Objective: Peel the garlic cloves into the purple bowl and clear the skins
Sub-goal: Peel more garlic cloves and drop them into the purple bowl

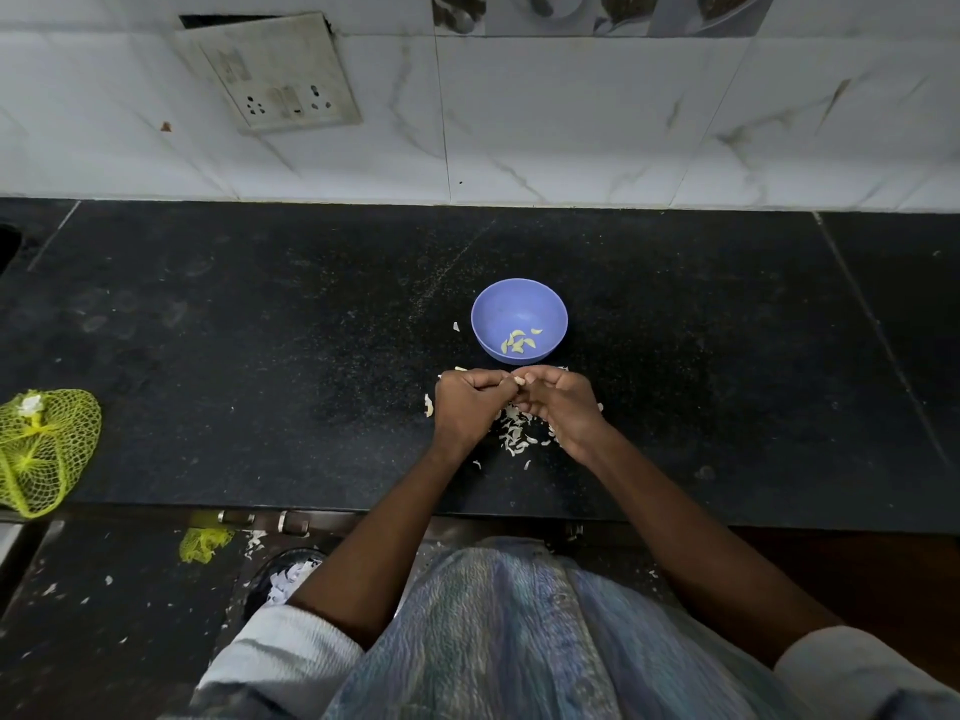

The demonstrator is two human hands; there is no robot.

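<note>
Head view: looking straight down on the job, and the purple bowl is the landmark for every place given below.
Desk (260,330): black stone, carrying the bowl at its middle with both hands working just on the near side of it.
Mesh bag (47,449): yellow-green netting well off to the bowl's left at the desk edge; what is left inside it I cannot tell.
Purple bowl (519,320): upright, with a handful of peeled cloves (519,341) lying in its near side, so peeling is well under way.
Left hand (467,402): just near of the bowl, fingers curled in tight toward the right hand.
Right hand (563,405): beside it, fingers curled too, both hands pinching one garlic clove (518,380) between them, a pale tip just showing.
Skins (517,433): a loose heap on the desk under and near of the hands, a few flakes by the bowl's left rim, more down on the floor.
Progress: my call is mid-task, with a clove in hand and all the clearing of skins not yet begun.
</note>
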